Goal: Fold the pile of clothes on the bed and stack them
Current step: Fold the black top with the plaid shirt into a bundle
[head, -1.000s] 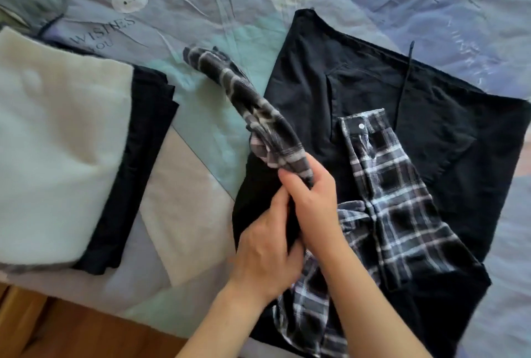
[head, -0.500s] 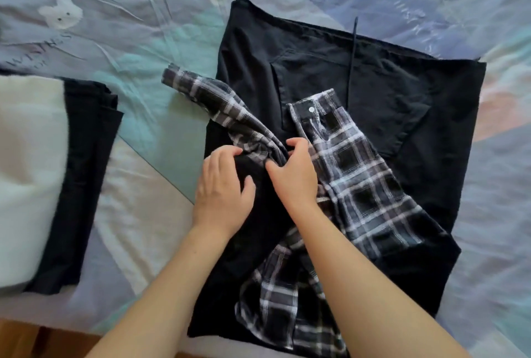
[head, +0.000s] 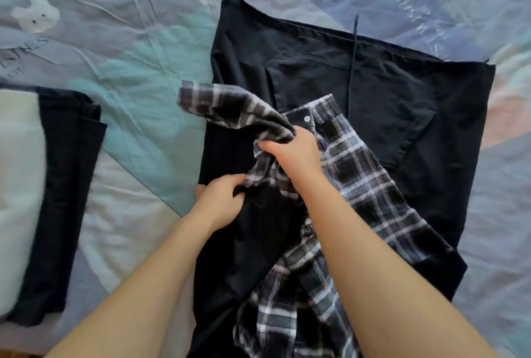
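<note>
— Hands first: what is gripped by each?
— Bunched plaid shirt [head: 353,173] is clutched in the right hand [head: 293,153]; black fabric is pinched by the left hand [head: 221,199].
— Where is everything laid?
— On the bed [head: 138,50], over a black garment [head: 388,93]; a folded stack [head: 43,185] is seen at left.

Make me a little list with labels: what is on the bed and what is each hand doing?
Bed cover: pastel patchwork quilt with a white bear print
Being folded: plaid shirt, crumpled, lying on a black garment
Left hand: grips fabric where the shirt meets the black garment
Right hand: holds a bunched shirt sleeve
Folded pile: white item on a dark item, at the left edge
</note>
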